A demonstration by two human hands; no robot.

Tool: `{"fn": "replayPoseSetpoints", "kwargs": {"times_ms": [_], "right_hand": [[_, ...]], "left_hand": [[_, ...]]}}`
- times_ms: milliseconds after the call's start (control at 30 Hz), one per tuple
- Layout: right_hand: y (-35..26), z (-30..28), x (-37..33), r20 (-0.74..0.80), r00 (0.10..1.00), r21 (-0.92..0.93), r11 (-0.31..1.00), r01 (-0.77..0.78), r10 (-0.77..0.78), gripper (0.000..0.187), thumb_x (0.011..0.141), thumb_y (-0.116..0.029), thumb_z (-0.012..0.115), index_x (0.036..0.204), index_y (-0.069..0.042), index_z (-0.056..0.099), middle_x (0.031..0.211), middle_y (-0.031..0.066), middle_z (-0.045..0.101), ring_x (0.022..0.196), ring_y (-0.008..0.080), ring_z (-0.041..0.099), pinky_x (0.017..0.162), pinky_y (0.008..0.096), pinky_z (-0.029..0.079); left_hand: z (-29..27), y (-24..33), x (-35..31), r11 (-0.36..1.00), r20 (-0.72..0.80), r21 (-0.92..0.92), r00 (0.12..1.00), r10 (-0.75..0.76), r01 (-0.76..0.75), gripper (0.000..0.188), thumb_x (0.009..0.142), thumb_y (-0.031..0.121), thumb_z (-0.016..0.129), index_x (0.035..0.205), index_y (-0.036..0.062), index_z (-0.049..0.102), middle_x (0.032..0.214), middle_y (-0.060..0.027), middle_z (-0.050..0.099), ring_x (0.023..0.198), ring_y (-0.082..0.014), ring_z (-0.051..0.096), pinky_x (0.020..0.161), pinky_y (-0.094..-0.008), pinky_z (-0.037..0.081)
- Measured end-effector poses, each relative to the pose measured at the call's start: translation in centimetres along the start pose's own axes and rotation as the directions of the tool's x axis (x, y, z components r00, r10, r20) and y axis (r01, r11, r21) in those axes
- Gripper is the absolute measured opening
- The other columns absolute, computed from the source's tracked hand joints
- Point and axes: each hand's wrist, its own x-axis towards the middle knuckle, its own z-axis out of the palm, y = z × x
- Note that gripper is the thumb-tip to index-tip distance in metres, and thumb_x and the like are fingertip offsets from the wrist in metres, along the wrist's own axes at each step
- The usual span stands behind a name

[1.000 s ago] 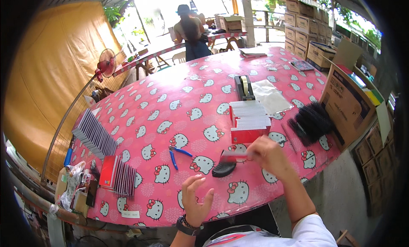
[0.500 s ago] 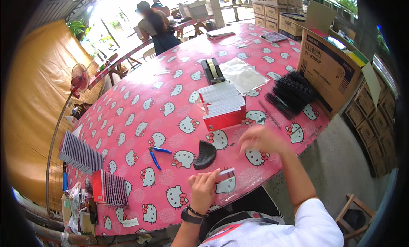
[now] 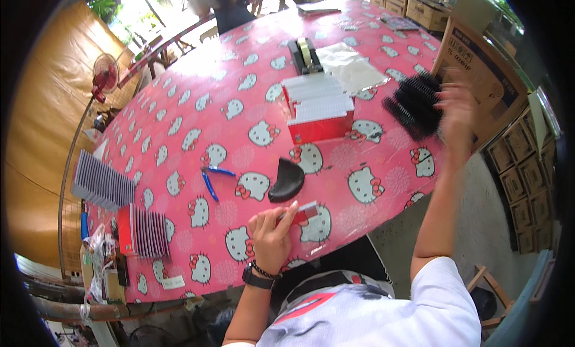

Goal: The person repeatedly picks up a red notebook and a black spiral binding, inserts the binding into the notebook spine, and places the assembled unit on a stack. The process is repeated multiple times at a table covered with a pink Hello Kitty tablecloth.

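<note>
My left hand (image 3: 271,234) is closed round a small flat red-and-white piece, like a booklet (image 3: 308,212), near the table's front edge. A black half-moon-shaped block (image 3: 288,180) lies just beyond it. My right hand (image 3: 456,110) is stretched far to the right, smeared by motion, beside a pile of black spiral coils (image 3: 414,107). Whether its fingers hold anything does not show. In the middle stands a red open-topped box (image 3: 320,130) packed with rows of white-edged booklets (image 3: 316,98). Blue-handled pliers (image 3: 211,182) lie open to the left.
A tape dispenser (image 3: 304,56) and white sheets (image 3: 350,65) lie behind the red box. Left are two rows of spiral-bound booklets (image 3: 103,180). A cardboard carton (image 3: 488,86) stands right of the coils. A fan (image 3: 105,73) and a person (image 3: 230,11) are farther back.
My right hand has swung out to the right, from above the near table to the coil pile. My left hand still holds the booklet, now turned red side up. The whole view has shifted downward.
</note>
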Motion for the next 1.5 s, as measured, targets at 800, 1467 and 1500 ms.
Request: {"fn": "replayPoseSetpoints", "kwargs": {"times_ms": [800,1467,1500], "right_hand": [[-6.2,6.7,-15.5,0.917,0.398,0.179,0.875,-0.449,0.016,0.017,0.082,0.002,0.066,0.098,-0.002,0.065,0.088,0.0061,0.059,0.077,0.0153,0.061,0.070,0.0298,0.050],[-5.9,6.8,-14.3,0.934,0.286,0.280,0.936,-0.211,-0.215,0.034,0.091,-0.010,0.059,0.125,-0.003,0.054,0.089,0.0160,0.065,0.077,0.0240,0.064,0.071,0.0358,0.050],[-5.4,7.0,-14.5,0.908,0.312,0.349,0.917,-0.192,-0.280,0.036,0.092,-0.011,0.058,0.127,-0.004,0.053,0.088,0.0163,0.065,0.077,0.0233,0.064,0.071,0.0355,0.050]], "left_hand": [[0.6,0.1,0.2,0.998,-0.059,-0.045,0.997,-0.056,0.053,0.025,0.082,0.010,0.067,0.106,0.0120,0.070,0.088,-0.0019,0.062,0.083,-0.0197,0.056,0.079,-0.0343,0.037],[-0.5,2.5,1.6,0.986,-0.010,-0.132,0.995,-0.103,0.100,0.034,0.079,0.015,0.068,0.113,0.0108,0.063,0.091,-0.0022,0.063,0.088,-0.0232,0.057,0.083,-0.0392,0.036],[-0.4,2.7,1.7,0.984,0.017,-0.153,0.996,-0.086,0.087,0.031,0.080,0.016,0.068,0.110,0.0111,0.063,0.091,-0.0021,0.063,0.088,-0.0226,0.057,0.082,-0.0387,0.036]]}}
